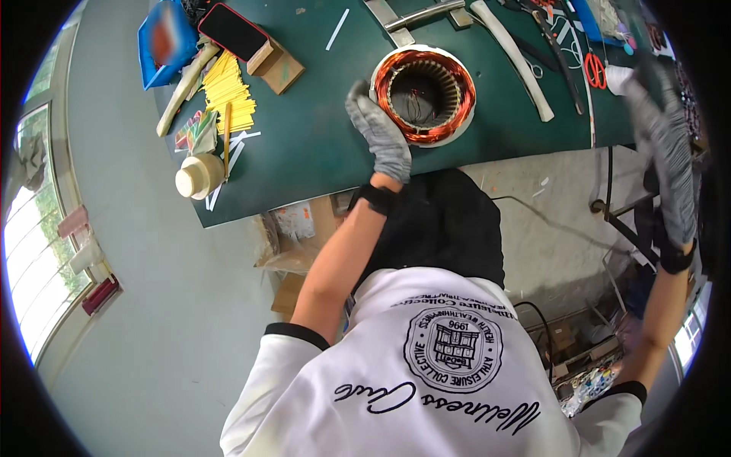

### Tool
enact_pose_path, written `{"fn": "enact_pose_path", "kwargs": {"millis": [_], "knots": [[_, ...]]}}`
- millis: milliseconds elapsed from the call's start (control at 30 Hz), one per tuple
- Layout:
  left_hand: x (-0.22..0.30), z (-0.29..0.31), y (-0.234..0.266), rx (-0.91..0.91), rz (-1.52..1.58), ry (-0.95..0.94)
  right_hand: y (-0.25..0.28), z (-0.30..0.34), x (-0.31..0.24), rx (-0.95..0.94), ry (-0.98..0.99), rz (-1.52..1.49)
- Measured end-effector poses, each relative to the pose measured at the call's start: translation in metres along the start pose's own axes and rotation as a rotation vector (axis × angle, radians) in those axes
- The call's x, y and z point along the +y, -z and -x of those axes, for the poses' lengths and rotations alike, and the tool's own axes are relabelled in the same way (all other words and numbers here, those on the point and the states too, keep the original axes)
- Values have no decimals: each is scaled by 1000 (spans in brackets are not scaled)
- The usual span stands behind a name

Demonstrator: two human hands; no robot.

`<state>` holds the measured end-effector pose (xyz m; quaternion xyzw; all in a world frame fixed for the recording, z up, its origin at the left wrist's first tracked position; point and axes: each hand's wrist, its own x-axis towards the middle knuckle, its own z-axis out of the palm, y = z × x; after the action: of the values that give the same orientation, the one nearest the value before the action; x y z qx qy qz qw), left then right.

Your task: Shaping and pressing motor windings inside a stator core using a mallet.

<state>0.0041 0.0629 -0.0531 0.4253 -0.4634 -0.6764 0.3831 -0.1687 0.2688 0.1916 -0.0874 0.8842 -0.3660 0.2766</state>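
Observation:
A motor stator (459, 118), a ring wound with copper wire around a slotted core, stands on the green table with its hollow facing up. My left hand (378, 133), in a grey glove, lies along the stator's left side with its fingers stretched out against the outer edge. Far off to the right, my gloved right hand (662, 145) is raised beyond the table's right end, near a white spool (618, 79). Motion smears its fingers, so whether it holds anything is hidden.
Red-handled scissors (595, 70) and a pale long stick (514, 61) lie right of the stator. To the left are yellow strips (228, 95), a phone (232, 32), a wooden block (276, 67), a blue bin (161, 42) and a cream-coloured cup-like roll (199, 177) near the table's corner.

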Motion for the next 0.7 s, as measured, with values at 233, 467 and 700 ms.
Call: {"fn": "enact_pose_path", "kwargs": {"millis": [233,467,700], "knots": [[-17,-6,-27,31,74,18,-87,90,161,-183,831,1382],[-12,0,-9,21,-148,-82,-14,17,6,189,121,48],[-7,-6,-21,98,28,-45,-89,77,90,-364,-109,231]]}}
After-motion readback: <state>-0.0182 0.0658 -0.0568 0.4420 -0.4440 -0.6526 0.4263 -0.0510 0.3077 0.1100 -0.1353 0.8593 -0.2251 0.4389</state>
